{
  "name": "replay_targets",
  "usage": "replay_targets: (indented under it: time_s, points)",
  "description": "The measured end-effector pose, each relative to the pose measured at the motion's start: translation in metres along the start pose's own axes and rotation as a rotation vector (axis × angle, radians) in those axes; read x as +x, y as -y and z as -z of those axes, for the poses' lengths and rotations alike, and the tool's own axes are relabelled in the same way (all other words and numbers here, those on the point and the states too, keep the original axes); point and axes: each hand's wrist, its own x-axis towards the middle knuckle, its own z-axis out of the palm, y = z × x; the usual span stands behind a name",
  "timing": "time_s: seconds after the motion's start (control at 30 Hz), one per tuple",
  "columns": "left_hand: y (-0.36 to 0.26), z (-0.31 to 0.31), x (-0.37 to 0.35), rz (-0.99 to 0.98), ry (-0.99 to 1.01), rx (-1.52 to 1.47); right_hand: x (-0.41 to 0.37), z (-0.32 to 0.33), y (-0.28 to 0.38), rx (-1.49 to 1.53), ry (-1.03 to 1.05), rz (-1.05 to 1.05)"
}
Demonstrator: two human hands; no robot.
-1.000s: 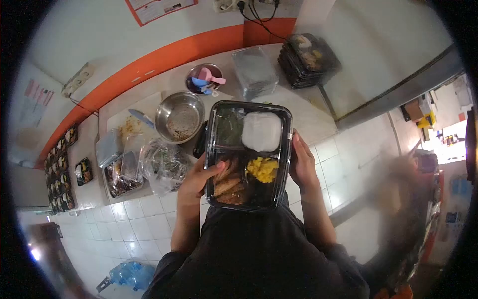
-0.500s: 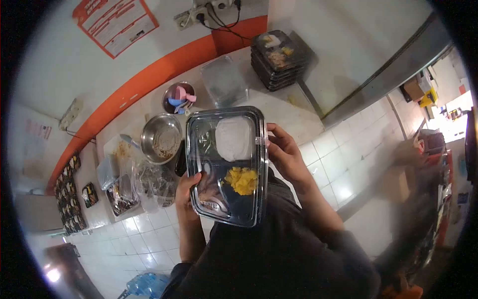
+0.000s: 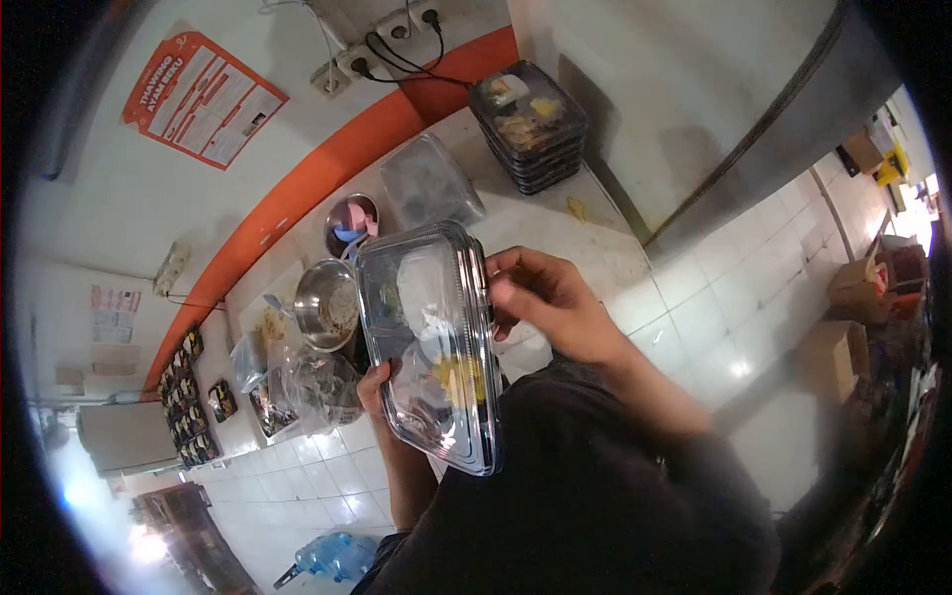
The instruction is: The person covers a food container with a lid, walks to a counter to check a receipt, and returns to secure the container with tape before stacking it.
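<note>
Clamping fingers of left hand (image 3: 374,390) on lower left edge of tilted meal box (image 3: 405,342); curling fingers of right hand (image 3: 555,305) at right edge, can't tell whether pinching.

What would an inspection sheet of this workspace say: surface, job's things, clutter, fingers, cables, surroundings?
Surface: pale counter with a yellow patch near its right end.
Job's things: lidded food box, tilted, held off the counter; stack of filled boxes at the back.
Clutter: metal bowl with brown residue; smaller bowl holding pink and blue utensils; clear plastic bag.
Fingers: left fingers hold the box's left edge; right fingers are at its right edge, grip unclear.
Cables: black cables run from wall sockets toward the stack.
Surroundings: orange-and-white poster on the wall; tiled floor; blue plastic containers below.
</note>
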Motion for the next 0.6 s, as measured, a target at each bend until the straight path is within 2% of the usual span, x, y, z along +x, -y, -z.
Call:
replay_targets:
  time_s: [0.07, 0.4, 0.6]
  points:
    - [0.006, -0.004, 0.004, -0.01, 0.007, -0.006, 0.005, 0.005, -0.002, -0.078, -0.014, 0.09]
    - [0.022, -0.019, 0.018, -0.072, 0.08, -0.023, 0.02, 0.032, 0.005, 0.038, 0.104, -0.035]
    - [0.007, -0.009, 0.015, -0.066, 0.022, 0.028, 0.024, 0.032, 0.016, 0.065, -0.004, 0.066]
